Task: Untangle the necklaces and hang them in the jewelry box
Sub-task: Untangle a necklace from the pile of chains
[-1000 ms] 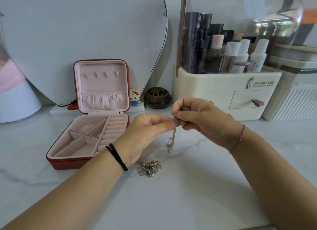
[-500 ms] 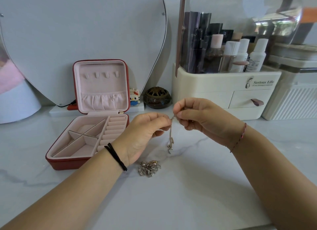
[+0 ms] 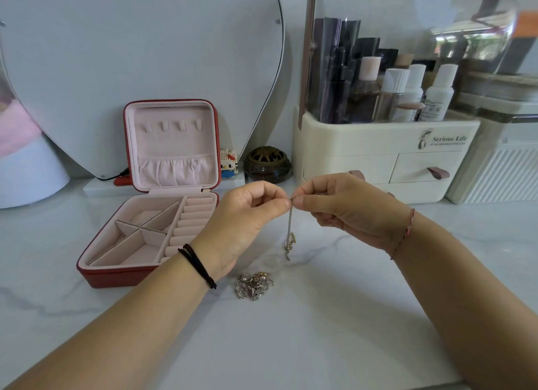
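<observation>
head view: left hand (image 3: 243, 220) and right hand (image 3: 343, 209) meet fingertip to fingertip, both pinching the top of a thin necklace (image 3: 289, 232) that dangles straight down, its lower end just above the marble counter (image 3: 320, 331). wrists raised, forearms angling in from the bottom corners. tangled necklaces (image 3: 254, 285) lie beneath the left wrist. jewelry box (image 3: 151, 215) sits open to the left, lid upright, hooks bare. bare counter stretches toward the near edge.

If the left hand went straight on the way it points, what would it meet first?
Likely the right hand, pinching the same necklace just ahead of the left hand; they look almost touching.
</observation>
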A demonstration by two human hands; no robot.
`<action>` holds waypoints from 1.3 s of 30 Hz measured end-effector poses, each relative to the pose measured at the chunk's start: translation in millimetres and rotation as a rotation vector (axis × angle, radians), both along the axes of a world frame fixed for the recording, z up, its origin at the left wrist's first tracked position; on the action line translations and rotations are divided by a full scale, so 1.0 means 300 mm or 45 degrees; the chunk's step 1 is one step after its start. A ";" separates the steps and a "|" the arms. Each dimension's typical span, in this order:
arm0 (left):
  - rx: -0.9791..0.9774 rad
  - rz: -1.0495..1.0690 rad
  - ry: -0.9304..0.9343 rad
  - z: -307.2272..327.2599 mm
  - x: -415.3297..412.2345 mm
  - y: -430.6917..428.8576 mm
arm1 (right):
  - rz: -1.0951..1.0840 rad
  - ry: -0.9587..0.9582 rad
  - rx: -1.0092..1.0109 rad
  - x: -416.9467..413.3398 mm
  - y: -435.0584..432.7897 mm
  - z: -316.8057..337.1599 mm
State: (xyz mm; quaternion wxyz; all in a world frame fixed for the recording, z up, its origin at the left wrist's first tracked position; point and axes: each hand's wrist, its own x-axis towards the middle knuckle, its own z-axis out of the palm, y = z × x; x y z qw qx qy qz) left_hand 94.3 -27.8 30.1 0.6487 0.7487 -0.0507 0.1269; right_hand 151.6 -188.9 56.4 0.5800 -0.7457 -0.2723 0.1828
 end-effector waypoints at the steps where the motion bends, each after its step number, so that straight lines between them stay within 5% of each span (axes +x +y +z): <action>1: 0.012 -0.003 0.000 -0.001 0.000 0.000 | -0.013 -0.026 -0.004 -0.001 0.001 0.001; 9: -0.058 -0.008 0.022 0.001 -0.002 -0.003 | -0.029 -0.098 -0.089 -0.005 0.001 0.011; 24: -0.242 -0.013 -0.025 -0.007 0.007 -0.007 | 0.170 0.306 0.098 0.002 0.004 -0.003; 39: -0.031 0.036 -0.044 -0.004 0.000 -0.012 | -0.011 -0.048 -0.213 -0.002 0.005 -0.006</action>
